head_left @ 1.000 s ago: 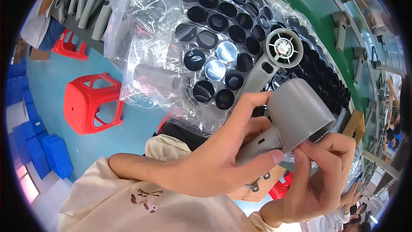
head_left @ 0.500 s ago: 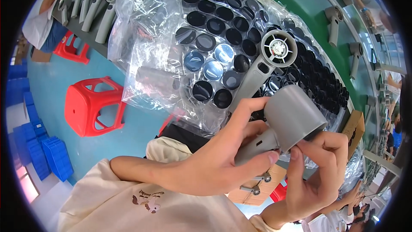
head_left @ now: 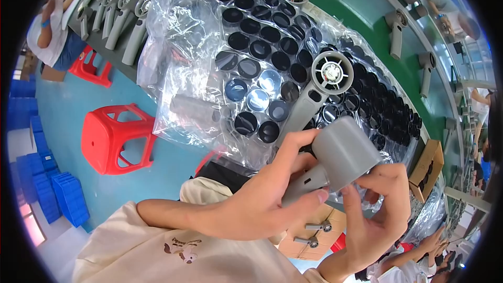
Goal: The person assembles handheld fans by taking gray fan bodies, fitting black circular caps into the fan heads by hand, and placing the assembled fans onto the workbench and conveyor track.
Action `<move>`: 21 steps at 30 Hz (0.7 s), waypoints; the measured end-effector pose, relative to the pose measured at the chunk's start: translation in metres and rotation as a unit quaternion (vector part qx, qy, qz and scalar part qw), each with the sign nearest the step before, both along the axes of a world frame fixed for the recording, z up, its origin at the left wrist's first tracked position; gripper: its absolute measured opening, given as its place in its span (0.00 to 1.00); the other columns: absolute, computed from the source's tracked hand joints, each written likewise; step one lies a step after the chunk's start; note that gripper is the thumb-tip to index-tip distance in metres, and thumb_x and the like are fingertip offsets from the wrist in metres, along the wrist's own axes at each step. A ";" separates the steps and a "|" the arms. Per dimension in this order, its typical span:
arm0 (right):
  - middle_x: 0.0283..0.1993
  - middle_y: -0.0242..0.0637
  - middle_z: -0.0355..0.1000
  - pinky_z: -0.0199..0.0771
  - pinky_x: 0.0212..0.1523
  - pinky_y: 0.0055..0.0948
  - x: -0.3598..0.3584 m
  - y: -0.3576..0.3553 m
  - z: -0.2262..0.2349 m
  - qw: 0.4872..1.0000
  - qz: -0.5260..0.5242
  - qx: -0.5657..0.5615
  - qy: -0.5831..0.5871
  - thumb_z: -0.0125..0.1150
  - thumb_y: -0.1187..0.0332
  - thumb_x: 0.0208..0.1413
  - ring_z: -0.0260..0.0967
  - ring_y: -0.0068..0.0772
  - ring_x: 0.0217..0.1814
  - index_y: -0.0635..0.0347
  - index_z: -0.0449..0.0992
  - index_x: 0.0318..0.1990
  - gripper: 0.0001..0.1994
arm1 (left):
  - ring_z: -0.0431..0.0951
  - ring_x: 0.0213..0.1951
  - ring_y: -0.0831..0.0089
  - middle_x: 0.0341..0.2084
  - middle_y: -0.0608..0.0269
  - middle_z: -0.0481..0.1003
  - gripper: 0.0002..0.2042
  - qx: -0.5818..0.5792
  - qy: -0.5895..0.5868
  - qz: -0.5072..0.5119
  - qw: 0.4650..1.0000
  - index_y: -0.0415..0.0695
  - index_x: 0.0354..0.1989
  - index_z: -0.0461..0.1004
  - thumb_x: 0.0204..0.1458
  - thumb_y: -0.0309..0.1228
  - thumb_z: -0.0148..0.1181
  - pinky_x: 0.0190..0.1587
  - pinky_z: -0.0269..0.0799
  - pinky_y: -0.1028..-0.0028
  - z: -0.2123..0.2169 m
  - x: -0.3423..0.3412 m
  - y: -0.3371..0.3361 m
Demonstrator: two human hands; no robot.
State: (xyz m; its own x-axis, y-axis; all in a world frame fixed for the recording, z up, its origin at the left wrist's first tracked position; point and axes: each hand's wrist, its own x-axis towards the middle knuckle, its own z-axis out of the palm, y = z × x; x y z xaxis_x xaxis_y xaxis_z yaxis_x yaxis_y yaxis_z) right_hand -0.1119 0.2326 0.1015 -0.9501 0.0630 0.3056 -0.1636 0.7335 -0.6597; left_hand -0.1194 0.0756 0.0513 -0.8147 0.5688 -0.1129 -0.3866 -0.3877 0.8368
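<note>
Located grey housing [head_left: 347, 152] between 3 and 4 o'clock of view centre, raised in front of the pale shirt [head_left: 126, 246], with barrel tilted and open end turned toward about 5 o'clock. Found gripped by the handle in left hand [head_left: 262, 202], with thumb on the near side and fingers curled behind. Observed right hand [head_left: 374, 204] bent at the open end, with fingertips at the rim; cannot tell whether grasping a small part there, with contact hidden.

Judged as first risk: twisting or dropping the housing, caused by pressing at the rim against a one-handed hold on a smooth handle. Judged as second: scuffing or misalignment inside the barrel, caused by working at an opening turned away from sight. Judged as third: knocking the grey fan body with white spoked end [head_left: 332, 73], lying just beyond at 12 o'clock of the housing, through a careless swing. Could in turn shift or scratch the black discs [head_left: 260, 49] beneath, spread in slick clear plastic [head_left: 188, 73].

Checked for brands, labels and writing: found none legible on the housing or the discs. Noted a small embroidered animal [head_left: 183, 249] on the shirt at 7 o'clock; cannot make out any lettering. Read nothing on open carton [head_left: 430, 153] between 3 and 4 o'clock, cardboard box [head_left: 298, 251] at 5, blue crates [head_left: 70, 196] at 8 or red stool [head_left: 102, 144] at 9
</note>
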 end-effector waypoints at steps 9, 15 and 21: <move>0.23 0.31 0.56 0.57 0.25 0.23 0.005 0.019 0.002 0.986 0.001 0.082 -0.144 0.71 0.74 0.43 0.47 0.23 0.23 0.58 0.60 0.28 0.18 | 0.65 0.55 0.68 0.50 0.53 0.63 0.24 -0.030 0.058 0.021 0.998 0.38 0.59 0.52 0.56 0.28 0.50 0.56 0.61 0.68 -0.028 0.006 0.003; 0.62 0.50 0.57 0.66 0.54 0.49 0.007 0.001 -0.007 0.969 0.047 -0.071 -0.232 0.55 0.49 0.55 0.59 0.54 0.60 0.47 0.58 0.63 0.30 | 0.76 0.31 0.68 0.35 0.52 0.74 0.31 -0.010 0.057 0.052 0.997 0.39 0.64 0.44 0.56 0.32 0.53 0.31 0.71 0.71 -0.016 0.017 -0.008; 0.54 0.50 0.65 0.73 0.36 0.41 0.007 -0.014 -0.031 0.981 0.075 -0.119 -0.130 0.54 0.46 0.54 0.68 0.47 0.43 0.48 0.62 0.61 0.30 | 0.77 0.31 0.64 0.33 0.49 0.75 0.24 -0.198 0.227 0.055 0.952 0.39 0.59 0.57 0.56 0.36 0.53 0.31 0.71 0.66 0.004 0.012 -0.057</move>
State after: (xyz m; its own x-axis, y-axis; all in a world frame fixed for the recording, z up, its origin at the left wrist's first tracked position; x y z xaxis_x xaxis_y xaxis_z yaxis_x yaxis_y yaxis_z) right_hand -0.1051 0.2183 0.0709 -0.9980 -0.0440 0.0452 -0.0617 0.5345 -0.8429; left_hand -0.1077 0.0186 0.0550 -0.8827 0.4636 0.0769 0.0745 -0.0236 0.9969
